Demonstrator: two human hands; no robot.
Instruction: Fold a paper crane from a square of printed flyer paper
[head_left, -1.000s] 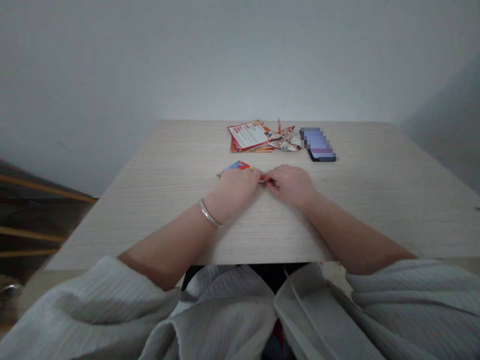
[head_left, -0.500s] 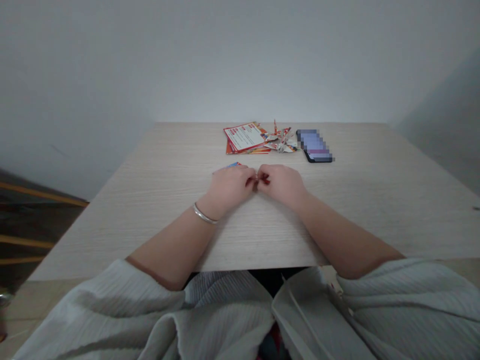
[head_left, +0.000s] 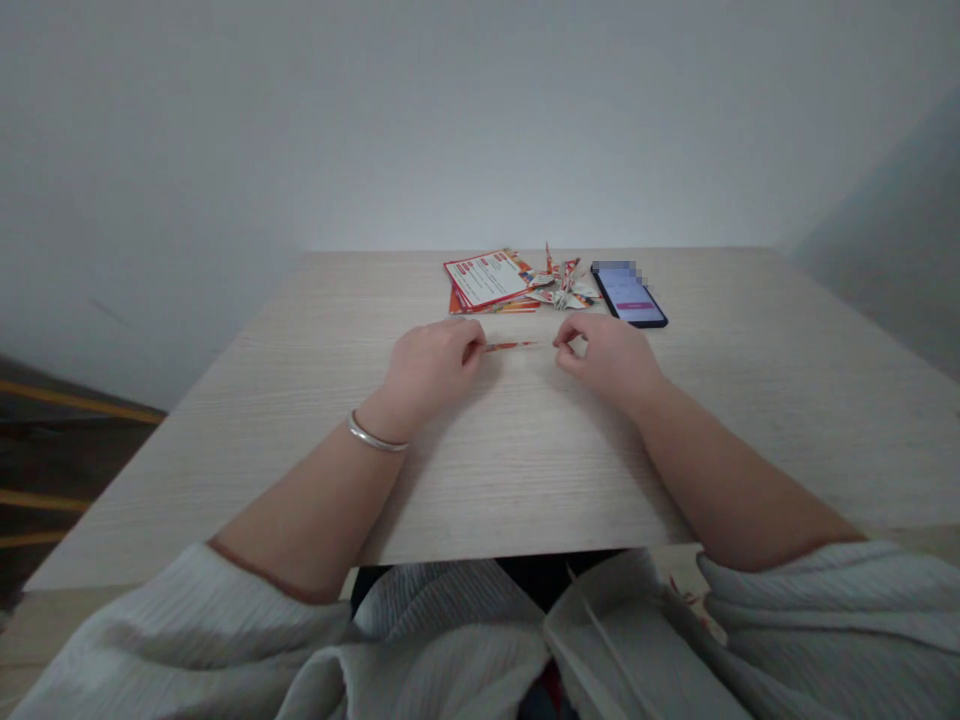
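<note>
In the head view, the bare left hand [head_left: 435, 365], with a smooth silver metal bangle [head_left: 375, 438] at its wrist, has its grip closed on one end of a thin, red-and-white printed piece of folded paper [head_left: 510, 346]. The paper lies between the two hands, pointing toward the bare right hand [head_left: 611, 360] and seen nearly edge-on (so its creases cannot be read). The right grip is curled, thumb near fingertips, just beside the far tip; whether it holds any paper, I cannot tell. Beyond, on the pale wood-grain surface [head_left: 525, 480], are red-bordered printed paper cards [head_left: 491, 278], a spiky folded-paper figure [head_left: 562, 287] and a flat black phone [head_left: 634, 295].

Handling such thin paper well probably calls for a light, steady left pinch, right fingertips meeting only the edge, and pressure along any crease. A hard pull could tear the tip; working flat against the surface should help.
</note>
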